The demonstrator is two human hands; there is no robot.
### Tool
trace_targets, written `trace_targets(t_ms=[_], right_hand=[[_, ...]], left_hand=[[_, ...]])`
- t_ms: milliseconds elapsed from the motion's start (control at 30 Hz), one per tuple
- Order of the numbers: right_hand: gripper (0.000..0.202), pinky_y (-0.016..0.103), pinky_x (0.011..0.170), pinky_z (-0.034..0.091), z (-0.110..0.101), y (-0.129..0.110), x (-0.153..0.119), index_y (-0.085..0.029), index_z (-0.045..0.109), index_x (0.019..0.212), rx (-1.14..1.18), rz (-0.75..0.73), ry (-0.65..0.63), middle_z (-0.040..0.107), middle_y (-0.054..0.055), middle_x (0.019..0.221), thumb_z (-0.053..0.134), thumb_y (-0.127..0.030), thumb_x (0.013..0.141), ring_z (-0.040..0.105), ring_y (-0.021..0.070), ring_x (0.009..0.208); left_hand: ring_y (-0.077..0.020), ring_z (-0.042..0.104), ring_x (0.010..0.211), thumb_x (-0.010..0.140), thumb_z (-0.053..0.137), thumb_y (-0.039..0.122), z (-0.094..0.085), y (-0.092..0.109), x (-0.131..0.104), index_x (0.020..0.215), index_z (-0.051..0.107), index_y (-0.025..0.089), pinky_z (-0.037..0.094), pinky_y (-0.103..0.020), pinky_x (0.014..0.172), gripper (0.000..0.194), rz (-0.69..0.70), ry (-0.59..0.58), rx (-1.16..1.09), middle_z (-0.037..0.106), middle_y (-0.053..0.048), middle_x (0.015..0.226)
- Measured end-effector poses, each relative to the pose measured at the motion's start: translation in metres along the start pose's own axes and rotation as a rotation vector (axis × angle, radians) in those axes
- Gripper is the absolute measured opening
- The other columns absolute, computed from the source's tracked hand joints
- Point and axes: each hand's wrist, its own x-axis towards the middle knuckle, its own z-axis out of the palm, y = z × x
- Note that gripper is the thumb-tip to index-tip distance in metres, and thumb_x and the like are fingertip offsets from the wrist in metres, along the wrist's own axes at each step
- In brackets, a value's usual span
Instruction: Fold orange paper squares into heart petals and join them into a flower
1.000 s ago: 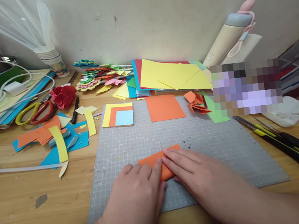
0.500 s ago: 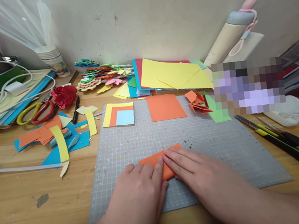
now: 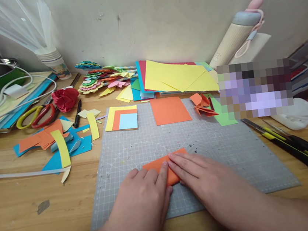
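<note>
A folded piece of orange paper [image 3: 159,162] lies slightly tilted on the grey cutting mat [image 3: 124,148], directly in front of me. My left hand [image 3: 143,194] covers its near left part, fingers curled over it and the index fingertip pressing near its middle. From the other side, my right hand [image 3: 201,169] presses the paper with its fingers held together, fingertips close to my left index finger. The right thumb is mostly hidden. Farther back on the mat sit a flat orange square [image 3: 171,110] and a folded orange paper piece [image 3: 204,106].
Stacked yellow, orange and blue squares [image 3: 128,121] rest at the mat's back left. Paper scraps [image 3: 62,144], scissors [image 3: 41,115] and a black pen [image 3: 77,113] lie left. Coloured sheets [image 3: 177,75] are behind. A yellow-black cutter [image 3: 288,148] crosses the mat's right edge.
</note>
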Motion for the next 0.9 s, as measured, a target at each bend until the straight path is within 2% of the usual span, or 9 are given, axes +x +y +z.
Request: trace_targets(t_ms=[367,667,900], right_hand=[[0.051,0.046,0.092,0.054,-0.0002,0.0002,-0.0020,-0.002,0.054,0.128,0.083,0.027,-0.043,0.052,0.017,0.136,0.033,0.002,0.082,0.055,0.0295,0.120],[0.053,0.044,0.093,0.054,-0.0007,0.0004,-0.0005,-0.002,0.055,0.127,0.052,0.012,-0.046,0.053,0.016,0.135,0.032,0.002,0.080,0.055,0.0301,0.119],[0.052,0.044,0.093,0.054,-0.0002,0.0014,-0.0006,-0.002,0.054,0.128,0.047,0.006,-0.055,0.052,0.016,0.136,0.031,0.001,0.081,0.054,0.0298,0.120]], left_hand=[[-0.0250,0.065,0.064,0.089,0.049,0.019,-0.0018,-0.0005,0.0007,0.117,0.061,0.011,0.055,-0.044,0.059,0.032,0.009,-0.020,0.022,0.070,-0.007,0.076],[-0.0247,0.065,0.066,0.091,0.047,0.021,-0.0017,-0.0003,0.0017,0.119,0.060,0.012,0.055,-0.044,0.061,0.032,-0.005,-0.053,0.017,0.070,-0.007,0.078],[-0.0245,0.065,0.067,0.091,0.047,0.022,-0.0008,-0.0011,0.0004,0.120,0.060,0.011,0.055,-0.043,0.061,0.033,-0.007,-0.037,0.025,0.070,-0.008,0.078]])
